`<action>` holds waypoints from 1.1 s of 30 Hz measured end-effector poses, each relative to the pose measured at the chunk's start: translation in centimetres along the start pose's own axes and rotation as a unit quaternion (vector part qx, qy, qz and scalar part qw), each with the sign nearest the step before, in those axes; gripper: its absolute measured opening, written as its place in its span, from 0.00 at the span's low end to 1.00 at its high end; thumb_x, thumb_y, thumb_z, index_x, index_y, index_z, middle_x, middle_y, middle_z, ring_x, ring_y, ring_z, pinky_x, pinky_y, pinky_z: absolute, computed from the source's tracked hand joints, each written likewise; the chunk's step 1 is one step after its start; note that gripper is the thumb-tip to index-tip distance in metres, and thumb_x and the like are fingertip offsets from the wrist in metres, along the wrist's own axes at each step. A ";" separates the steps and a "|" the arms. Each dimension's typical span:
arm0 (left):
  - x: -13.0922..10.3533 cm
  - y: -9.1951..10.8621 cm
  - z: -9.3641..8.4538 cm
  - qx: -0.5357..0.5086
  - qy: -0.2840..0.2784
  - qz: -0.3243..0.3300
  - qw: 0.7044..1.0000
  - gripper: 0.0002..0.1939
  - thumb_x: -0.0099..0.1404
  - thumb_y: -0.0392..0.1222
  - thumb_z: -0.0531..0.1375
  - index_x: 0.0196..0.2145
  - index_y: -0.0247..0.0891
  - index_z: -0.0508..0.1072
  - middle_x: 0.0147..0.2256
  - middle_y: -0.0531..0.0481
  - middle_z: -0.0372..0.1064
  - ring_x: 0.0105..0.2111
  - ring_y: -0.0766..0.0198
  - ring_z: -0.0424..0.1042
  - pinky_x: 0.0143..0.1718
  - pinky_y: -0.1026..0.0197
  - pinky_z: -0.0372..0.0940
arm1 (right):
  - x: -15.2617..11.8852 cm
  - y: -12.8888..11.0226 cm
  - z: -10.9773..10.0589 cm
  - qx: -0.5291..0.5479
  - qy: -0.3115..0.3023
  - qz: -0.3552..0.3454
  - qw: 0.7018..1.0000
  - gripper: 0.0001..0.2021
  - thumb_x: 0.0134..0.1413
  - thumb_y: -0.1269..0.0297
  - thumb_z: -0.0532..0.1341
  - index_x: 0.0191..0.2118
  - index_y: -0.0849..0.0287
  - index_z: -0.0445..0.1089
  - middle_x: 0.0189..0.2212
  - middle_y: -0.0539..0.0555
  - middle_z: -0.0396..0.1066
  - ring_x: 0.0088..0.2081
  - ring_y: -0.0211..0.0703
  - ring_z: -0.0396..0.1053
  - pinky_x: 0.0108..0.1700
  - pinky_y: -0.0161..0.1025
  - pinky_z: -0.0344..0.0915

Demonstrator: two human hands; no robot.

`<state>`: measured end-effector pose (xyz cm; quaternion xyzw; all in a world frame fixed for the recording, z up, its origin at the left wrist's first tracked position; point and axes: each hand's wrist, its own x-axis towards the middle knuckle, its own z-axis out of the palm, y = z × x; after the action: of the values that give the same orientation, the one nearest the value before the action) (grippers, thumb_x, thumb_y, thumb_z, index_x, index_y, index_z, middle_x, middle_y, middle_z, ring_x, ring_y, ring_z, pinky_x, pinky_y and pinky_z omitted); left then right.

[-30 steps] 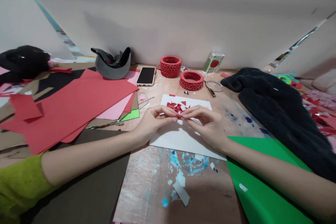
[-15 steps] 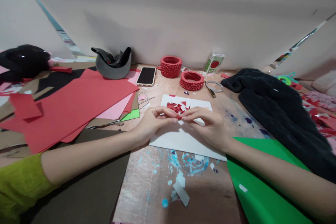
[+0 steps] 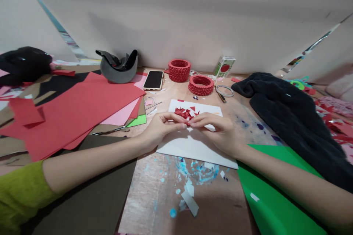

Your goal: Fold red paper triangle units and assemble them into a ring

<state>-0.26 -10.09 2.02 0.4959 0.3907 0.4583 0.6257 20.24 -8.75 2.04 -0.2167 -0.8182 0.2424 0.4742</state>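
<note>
My left hand (image 3: 165, 127) and my right hand (image 3: 216, 128) meet fingertip to fingertip above a white board (image 3: 190, 147). Between them they pinch a small red paper piece (image 3: 189, 124), mostly covered by the fingers. Just behind the fingertips, a pile of folded red paper pieces (image 3: 182, 112) lies on the board. Two red rings built of folded paper stand farther back: a taller one (image 3: 179, 71) and a lower one (image 3: 201, 86) to its right.
Red sheets (image 3: 79, 112), a grey cap (image 3: 119, 68) and a phone (image 3: 153, 80) lie left. A craft knife (image 3: 221, 97), a tape roll (image 3: 225, 91), a small carton (image 3: 224, 67), dark cloth (image 3: 286, 117) and a green sheet (image 3: 264, 176) are right. Paper scraps (image 3: 190, 202) lie in front.
</note>
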 end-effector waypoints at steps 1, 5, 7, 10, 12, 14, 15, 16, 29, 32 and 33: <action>0.0 0.0 0.0 0.000 0.001 0.000 1.000 0.03 0.52 0.35 0.69 0.27 0.38 0.78 0.32 0.52 0.76 0.33 0.69 0.72 0.38 0.65 0.65 | 0.0 0.0 0.0 0.000 0.001 0.000 1.000 0.09 0.51 0.76 0.64 0.38 0.58 0.75 0.36 0.56 0.77 0.40 0.42 0.74 0.43 0.43 0.72; 0.0 -0.1 -0.1 0.004 -0.001 0.008 1.000 0.03 0.52 0.35 0.69 0.27 0.38 0.78 0.33 0.52 0.76 0.34 0.68 0.72 0.40 0.65 0.64 | 0.1 0.0 0.0 0.002 0.002 0.004 1.000 0.09 0.51 0.76 0.63 0.37 0.58 0.76 0.36 0.56 0.77 0.40 0.43 0.74 0.43 0.44 0.73; 0.1 0.0 -0.1 0.014 -0.001 0.014 1.000 0.03 0.52 0.36 0.69 0.27 0.38 0.78 0.34 0.51 0.76 0.35 0.67 0.72 0.42 0.64 0.64 | 0.1 0.0 0.0 0.001 -0.001 0.009 1.000 0.09 0.52 0.76 0.63 0.38 0.57 0.76 0.36 0.56 0.78 0.40 0.44 0.75 0.43 0.45 0.73; 0.0 0.0 -0.1 0.028 0.004 0.013 1.000 0.04 0.52 0.36 0.69 0.27 0.37 0.78 0.35 0.50 0.76 0.36 0.66 0.72 0.44 0.62 0.64 | 0.1 -0.1 -0.2 -0.001 -0.015 0.010 1.000 0.09 0.53 0.75 0.62 0.38 0.56 0.75 0.37 0.55 0.78 0.40 0.44 0.75 0.42 0.45 0.73; 0.0 0.0 -0.1 0.022 0.007 0.004 1.000 0.05 0.51 0.37 0.69 0.27 0.37 0.78 0.35 0.49 0.76 0.35 0.65 0.72 0.43 0.60 0.64 | 0.1 -0.1 -0.3 -0.004 -0.024 0.003 1.000 0.09 0.53 0.75 0.62 0.38 0.56 0.75 0.37 0.55 0.78 0.41 0.44 0.75 0.42 0.44 0.74; 0.0 0.0 0.0 0.010 0.008 -0.006 1.000 0.05 0.50 0.37 0.70 0.27 0.37 0.78 0.35 0.48 0.76 0.34 0.64 0.72 0.42 0.60 0.65 | 0.2 -0.2 -0.3 -0.010 -0.024 -0.009 1.000 0.08 0.53 0.75 0.62 0.37 0.56 0.75 0.37 0.56 0.78 0.40 0.43 0.75 0.41 0.43 0.74; 0.0 0.0 0.0 0.005 0.009 -0.008 1.000 0.06 0.50 0.37 0.70 0.27 0.36 0.78 0.35 0.48 0.76 0.34 0.64 0.72 0.42 0.59 0.65 | 0.2 -0.2 -0.3 -0.014 -0.021 -0.014 1.000 0.09 0.53 0.75 0.62 0.38 0.56 0.75 0.37 0.56 0.78 0.40 0.43 0.75 0.41 0.43 0.74; 0.0 0.0 0.0 0.000 0.009 -0.009 1.000 0.06 0.50 0.37 0.70 0.26 0.36 0.78 0.34 0.48 0.76 0.34 0.65 0.72 0.42 0.59 0.65 | 0.2 -0.2 -0.3 -0.019 -0.019 -0.020 0.999 0.09 0.53 0.75 0.62 0.38 0.56 0.75 0.37 0.56 0.78 0.40 0.43 0.75 0.40 0.43 0.74; 0.2 0.0 -0.1 -0.001 -0.011 -0.033 0.999 0.11 0.52 0.38 0.70 0.35 0.38 0.80 0.39 0.45 0.77 0.37 0.63 0.73 0.44 0.59 0.66 | 0.3 -0.5 -0.2 -0.109 0.016 -0.054 0.992 0.13 0.55 0.78 0.58 0.41 0.55 0.72 0.36 0.55 0.72 0.40 0.43 0.71 0.42 0.45 0.71; 0.2 0.0 -0.2 0.009 -0.014 -0.031 0.999 0.10 0.53 0.38 0.69 0.36 0.38 0.81 0.39 0.45 0.77 0.37 0.63 0.73 0.43 0.59 0.66 | 0.4 -0.6 -0.2 -0.131 0.009 -0.041 0.991 0.14 0.55 0.79 0.56 0.40 0.53 0.73 0.37 0.55 0.68 0.40 0.43 0.70 0.42 0.44 0.71; 0.2 0.0 -0.2 0.013 -0.015 -0.029 0.999 0.10 0.53 0.38 0.69 0.36 0.38 0.81 0.40 0.44 0.77 0.37 0.63 0.73 0.43 0.59 0.66 | 0.4 -0.6 -0.2 -0.127 0.002 -0.042 0.991 0.15 0.55 0.79 0.56 0.41 0.53 0.74 0.37 0.55 0.67 0.41 0.43 0.70 0.42 0.44 0.71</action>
<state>-0.39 -9.89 1.97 0.4995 0.4014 0.4271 0.6380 20.20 -8.99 2.75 -0.2410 -0.8500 0.1154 0.4539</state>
